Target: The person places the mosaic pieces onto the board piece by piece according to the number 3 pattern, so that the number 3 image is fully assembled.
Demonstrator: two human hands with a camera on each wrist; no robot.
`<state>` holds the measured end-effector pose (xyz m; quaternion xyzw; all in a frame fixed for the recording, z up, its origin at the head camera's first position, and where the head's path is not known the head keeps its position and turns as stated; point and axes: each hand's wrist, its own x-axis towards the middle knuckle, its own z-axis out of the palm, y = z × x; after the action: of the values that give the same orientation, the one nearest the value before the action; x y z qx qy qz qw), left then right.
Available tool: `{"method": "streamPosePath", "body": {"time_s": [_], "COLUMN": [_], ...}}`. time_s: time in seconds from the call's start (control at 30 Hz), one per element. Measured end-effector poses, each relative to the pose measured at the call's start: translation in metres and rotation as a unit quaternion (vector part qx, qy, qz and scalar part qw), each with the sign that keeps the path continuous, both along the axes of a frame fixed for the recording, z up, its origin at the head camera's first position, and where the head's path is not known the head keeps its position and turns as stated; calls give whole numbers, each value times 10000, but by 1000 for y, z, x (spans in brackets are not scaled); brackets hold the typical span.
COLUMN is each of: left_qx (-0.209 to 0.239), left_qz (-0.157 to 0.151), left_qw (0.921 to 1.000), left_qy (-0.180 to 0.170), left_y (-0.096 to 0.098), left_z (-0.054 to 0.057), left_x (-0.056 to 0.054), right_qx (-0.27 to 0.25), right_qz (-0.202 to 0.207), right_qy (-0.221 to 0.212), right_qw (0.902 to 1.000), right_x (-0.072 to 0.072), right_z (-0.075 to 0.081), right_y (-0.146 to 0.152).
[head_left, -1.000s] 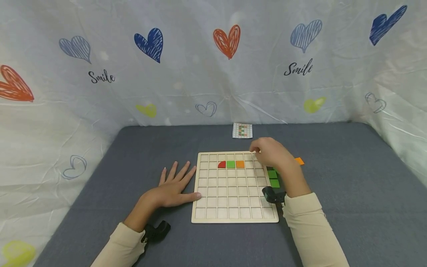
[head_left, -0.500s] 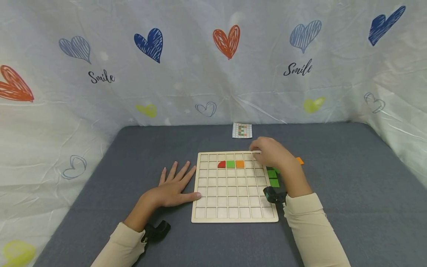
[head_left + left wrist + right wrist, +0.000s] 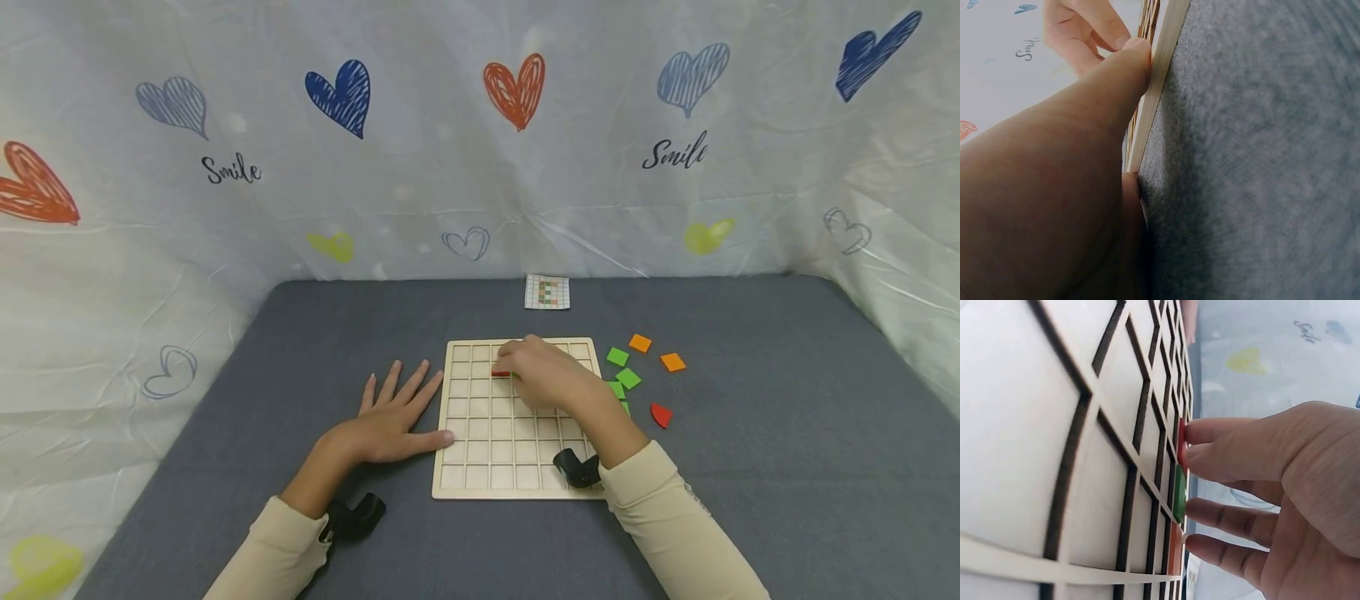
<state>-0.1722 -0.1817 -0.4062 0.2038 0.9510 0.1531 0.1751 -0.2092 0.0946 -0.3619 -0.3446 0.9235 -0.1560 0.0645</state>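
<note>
A wooden grid board point(image 3: 480, 483) lies on the dark cloth. My left hand point(image 3: 382, 433) rests flat left of it, fingers spread, its thumb point(image 3: 1129, 69) on the board's edge. Over an upper row, my right hand point(image 3: 551, 379) has thumb and forefinger together on the rounded red tile point(image 3: 1182, 440), pinching it at the board. The other fingertips lie close to the green tile point(image 3: 1179, 494) and orange tile point(image 3: 1174, 550) in the neighbouring cells. In the head view the hand covers the orange tile and most of the green and red ones.
Right of the board lie several loose green tiles point(image 3: 628, 378), two orange tiles point(image 3: 672, 362) and a red rounded tile point(image 3: 662, 416). A small pattern card point(image 3: 547, 292) lies at the table's back edge. A printed curtain point(image 3: 420, 183) hangs behind.
My right hand has moved left from the board's upper right corner to the red tile. More loose tiles on the right are uncovered. My left hand stays put.
</note>
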Motion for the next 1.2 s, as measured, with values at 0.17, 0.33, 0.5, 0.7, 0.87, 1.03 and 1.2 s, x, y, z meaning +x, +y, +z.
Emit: {"method": "streamPosePath", "body": {"time_s": [0.17,0.33,0.5,0.7,0.87,1.03,1.2], "left_qx": [-24,-20,8,46,143,115,71], "left_qz": [5,4,-35,-6,0,24,48], "left_qw": [10000,10000,10000,9999,9998,9999,9999], "left_qy": [6,-59,-82,-92,-100,-98,-81], "left_y": [1,2,4,4,3,3,1], "left_z": [0,5,8,7,7,7,5], "left_x": [1,2,3,3,5,5,4], "right_qx": [-248,-366,-130,14,229,187,93], "right_qz": [222,-110,-1044,-1743,-2021,-2036,-2117], "right_qy": [94,-212,-744,-1201,-1198,-1145,-1004], "right_qw": [9994,9990,9917,9773,9717,9722,9721], "right_x": [1,-2,-8,-14,-18,-22,-24], "right_z": [2,10,22,29,24,15,9], "right_y": [0,15,52,94,110,112,111]}}
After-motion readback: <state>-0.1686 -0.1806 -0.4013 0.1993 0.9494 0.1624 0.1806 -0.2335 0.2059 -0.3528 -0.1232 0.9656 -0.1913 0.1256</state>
